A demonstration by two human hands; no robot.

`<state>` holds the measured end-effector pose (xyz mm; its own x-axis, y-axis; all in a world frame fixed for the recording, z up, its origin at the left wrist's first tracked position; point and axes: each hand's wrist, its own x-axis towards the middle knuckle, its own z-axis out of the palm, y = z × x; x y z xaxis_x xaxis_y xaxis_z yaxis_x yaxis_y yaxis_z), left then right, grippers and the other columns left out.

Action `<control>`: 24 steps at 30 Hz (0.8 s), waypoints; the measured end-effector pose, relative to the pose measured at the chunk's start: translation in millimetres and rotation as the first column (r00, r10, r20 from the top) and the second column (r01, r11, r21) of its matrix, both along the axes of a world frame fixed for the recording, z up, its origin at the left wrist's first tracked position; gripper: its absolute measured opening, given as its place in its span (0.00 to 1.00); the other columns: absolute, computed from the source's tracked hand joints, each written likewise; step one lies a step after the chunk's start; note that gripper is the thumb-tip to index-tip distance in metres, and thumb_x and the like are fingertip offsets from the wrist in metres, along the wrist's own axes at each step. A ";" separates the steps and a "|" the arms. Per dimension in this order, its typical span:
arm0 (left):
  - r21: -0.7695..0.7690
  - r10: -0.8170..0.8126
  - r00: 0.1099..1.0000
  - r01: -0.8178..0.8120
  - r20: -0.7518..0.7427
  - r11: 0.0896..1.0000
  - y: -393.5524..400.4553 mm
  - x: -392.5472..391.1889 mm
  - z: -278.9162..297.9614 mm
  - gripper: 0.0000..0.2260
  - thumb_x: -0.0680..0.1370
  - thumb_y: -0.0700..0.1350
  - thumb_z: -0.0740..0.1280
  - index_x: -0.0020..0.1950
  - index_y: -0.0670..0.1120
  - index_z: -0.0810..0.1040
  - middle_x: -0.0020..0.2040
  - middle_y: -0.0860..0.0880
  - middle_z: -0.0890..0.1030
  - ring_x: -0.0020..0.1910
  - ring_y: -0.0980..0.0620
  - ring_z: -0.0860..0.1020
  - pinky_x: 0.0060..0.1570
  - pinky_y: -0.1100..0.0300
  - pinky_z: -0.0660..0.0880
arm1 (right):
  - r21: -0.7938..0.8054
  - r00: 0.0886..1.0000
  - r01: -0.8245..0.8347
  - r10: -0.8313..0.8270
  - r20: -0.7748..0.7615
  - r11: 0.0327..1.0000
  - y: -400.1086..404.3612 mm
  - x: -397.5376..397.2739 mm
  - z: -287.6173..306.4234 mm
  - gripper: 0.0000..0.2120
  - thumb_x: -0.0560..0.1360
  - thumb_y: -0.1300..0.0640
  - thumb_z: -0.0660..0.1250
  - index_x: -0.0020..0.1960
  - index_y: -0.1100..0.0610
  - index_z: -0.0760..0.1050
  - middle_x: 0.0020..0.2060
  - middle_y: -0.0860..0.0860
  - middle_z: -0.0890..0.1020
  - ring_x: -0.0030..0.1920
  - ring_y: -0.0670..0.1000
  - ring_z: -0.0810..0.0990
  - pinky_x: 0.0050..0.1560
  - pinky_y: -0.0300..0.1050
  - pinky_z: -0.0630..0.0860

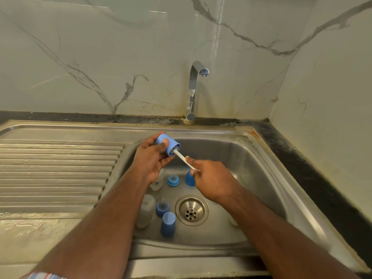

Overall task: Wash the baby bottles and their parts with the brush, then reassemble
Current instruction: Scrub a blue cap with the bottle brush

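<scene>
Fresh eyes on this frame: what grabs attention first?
The two hands above the sink: the left hand grips a light blue cap, and the right hand pinches the white brush, its bristles inside the cap. Next, blue parts and clear bottles lying in the basin left of the drain, under a dry tap.

Steel sink, 2 bottles, 2 caps, 2 collars

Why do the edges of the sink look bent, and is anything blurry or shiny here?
Head view: the wide-angle lens bows the sink rim and the counter edge. Glare streaks the marble wall and the tap. The forearms near the bottom edge look soft. The blue cap and brush in the hands stay fairly sharp.
</scene>
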<state>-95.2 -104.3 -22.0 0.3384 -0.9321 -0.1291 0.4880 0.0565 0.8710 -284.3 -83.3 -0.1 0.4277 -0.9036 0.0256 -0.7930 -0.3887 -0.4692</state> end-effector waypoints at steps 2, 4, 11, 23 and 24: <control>-0.004 0.000 1.000 0.000 0.003 1.000 0.6 0.1 0.3 0.15 0.81 0.38 0.67 0.68 0.45 0.78 0.57 0.40 0.83 0.49 0.45 0.86 0.45 0.52 0.84 | 0.062 0.996 -0.018 0.013 0.084 0.998 -1.4 -1.8 0.7 0.21 0.83 0.51 0.60 0.75 0.39 0.66 0.58 0.47 0.82 0.41 0.45 0.79 0.41 0.37 0.73; -0.002 0.010 1.000 -0.010 -0.022 1.000 0.7 -0.5 0.7 0.15 0.81 0.38 0.68 0.68 0.45 0.78 0.57 0.40 0.83 0.49 0.44 0.86 0.46 0.52 0.84 | 0.056 0.989 0.004 -0.013 0.146 0.998 -2.1 -5.4 1.2 0.21 0.83 0.51 0.61 0.74 0.39 0.68 0.59 0.46 0.83 0.47 0.47 0.81 0.48 0.41 0.77; -0.019 0.007 1.000 -0.007 -0.027 1.000 -0.6 -3.8 2.6 0.16 0.81 0.38 0.68 0.69 0.44 0.76 0.58 0.39 0.83 0.50 0.43 0.86 0.45 0.52 0.85 | 0.017 0.997 0.034 -0.035 0.064 0.999 -1.8 -3.5 1.6 0.22 0.84 0.52 0.59 0.76 0.39 0.65 0.53 0.48 0.82 0.43 0.47 0.79 0.47 0.43 0.76; -0.042 0.015 0.999 -0.017 -0.034 0.999 -0.6 -3.9 3.1 0.17 0.80 0.38 0.69 0.69 0.44 0.76 0.59 0.37 0.83 0.52 0.41 0.86 0.46 0.51 0.85 | -0.045 0.995 0.063 -0.059 0.084 0.997 -0.4 -4.8 0.9 0.23 0.83 0.53 0.60 0.76 0.38 0.65 0.59 0.49 0.81 0.48 0.49 0.80 0.53 0.47 0.79; -0.043 0.020 0.999 -0.022 -0.039 0.999 -1.0 -4.3 3.9 0.17 0.80 0.38 0.69 0.69 0.44 0.76 0.60 0.37 0.82 0.52 0.41 0.86 0.46 0.52 0.84 | -0.008 0.993 0.061 -0.060 0.106 0.998 -1.6 -5.2 2.5 0.23 0.83 0.53 0.61 0.75 0.38 0.66 0.59 0.48 0.81 0.48 0.49 0.80 0.52 0.45 0.78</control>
